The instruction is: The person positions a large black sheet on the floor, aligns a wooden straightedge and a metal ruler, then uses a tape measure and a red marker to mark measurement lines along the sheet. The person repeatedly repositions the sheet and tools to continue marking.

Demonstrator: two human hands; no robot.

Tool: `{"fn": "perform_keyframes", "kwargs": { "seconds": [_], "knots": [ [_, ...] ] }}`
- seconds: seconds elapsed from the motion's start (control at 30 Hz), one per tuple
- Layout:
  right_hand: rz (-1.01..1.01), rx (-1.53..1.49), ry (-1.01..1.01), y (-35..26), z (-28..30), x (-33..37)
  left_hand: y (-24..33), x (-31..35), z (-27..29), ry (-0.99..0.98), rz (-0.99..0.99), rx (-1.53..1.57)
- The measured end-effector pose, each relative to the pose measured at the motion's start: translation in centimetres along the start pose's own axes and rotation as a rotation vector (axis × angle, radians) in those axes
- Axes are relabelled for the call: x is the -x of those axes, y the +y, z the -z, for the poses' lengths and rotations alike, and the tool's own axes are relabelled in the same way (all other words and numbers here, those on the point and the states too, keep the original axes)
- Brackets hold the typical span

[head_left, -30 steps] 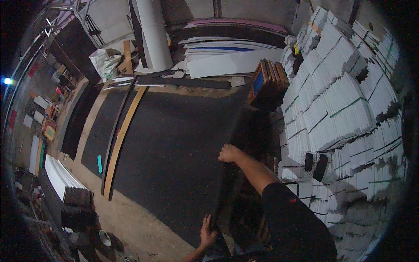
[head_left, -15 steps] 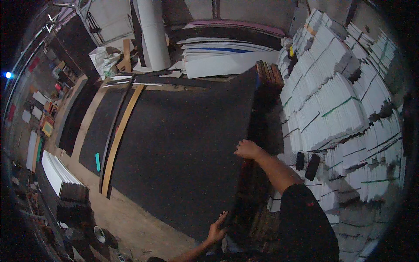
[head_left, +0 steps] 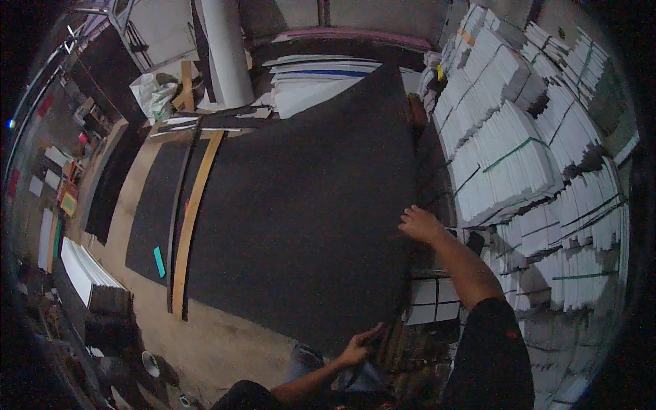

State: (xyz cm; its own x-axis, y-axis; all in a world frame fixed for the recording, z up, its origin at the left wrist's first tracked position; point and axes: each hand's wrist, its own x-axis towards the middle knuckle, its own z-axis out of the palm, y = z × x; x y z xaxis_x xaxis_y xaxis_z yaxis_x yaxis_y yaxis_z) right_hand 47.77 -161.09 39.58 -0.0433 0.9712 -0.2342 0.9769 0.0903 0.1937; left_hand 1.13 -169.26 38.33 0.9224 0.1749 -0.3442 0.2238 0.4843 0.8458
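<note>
Nearest to me on the left, a pale-rimmed round object [head_left: 152, 364] sits at the brown surface's [head_left: 222, 338] near edge. At near right, I see the left hand [head_left: 357, 346] by the near right corner of a large black sheet [head_left: 301, 225], one finger stretched out along it; whether it grips there I cannot tell. Left of these stands a stack of white boards [head_left: 89, 273]. Farther up, my right hand [head_left: 424, 225] is clamped on the sheet's right edge, fingers curled over it. The sheet spreads across the middle, its far right corner raised. On its left part lie a small teal piece [head_left: 159, 262], a dark strip [head_left: 179, 232] and a yellowish strip [head_left: 198, 219]. Strapped white bundles [head_left: 506, 150] pile up along the right. Farthest away, I make out a white bag [head_left: 154, 99], layered flat sheets [head_left: 307, 78] and an upright white roll [head_left: 229, 55].
</note>
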Motion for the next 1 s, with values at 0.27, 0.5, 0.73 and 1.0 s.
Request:
{"fn": "perform_keyframes", "kwargs": {
  "seconds": [0.27,0.5,0.73,1.0],
  "knots": [
    [-0.045,0.104,-0.097,-2.1,-1.1,1.1,-4.8,-1.7,0.6,-0.026,-0.173,0.039],
    [0.014,0.128,-0.103,-6.2,-5.4,-2.1,-4.0,0.5,5.4,0.088,0.030,0.085],
    [-0.311,0.088,-0.066,-5.3,-14.7,-0.8,-1.3,-2.0,1.8,0.070,0.365,-0.463],
    [-0.328,0.175,-0.070,-7.6,-15.7,0.3,-6.1,1.3,4.3,0.090,0.255,-0.604]
  ]
}}
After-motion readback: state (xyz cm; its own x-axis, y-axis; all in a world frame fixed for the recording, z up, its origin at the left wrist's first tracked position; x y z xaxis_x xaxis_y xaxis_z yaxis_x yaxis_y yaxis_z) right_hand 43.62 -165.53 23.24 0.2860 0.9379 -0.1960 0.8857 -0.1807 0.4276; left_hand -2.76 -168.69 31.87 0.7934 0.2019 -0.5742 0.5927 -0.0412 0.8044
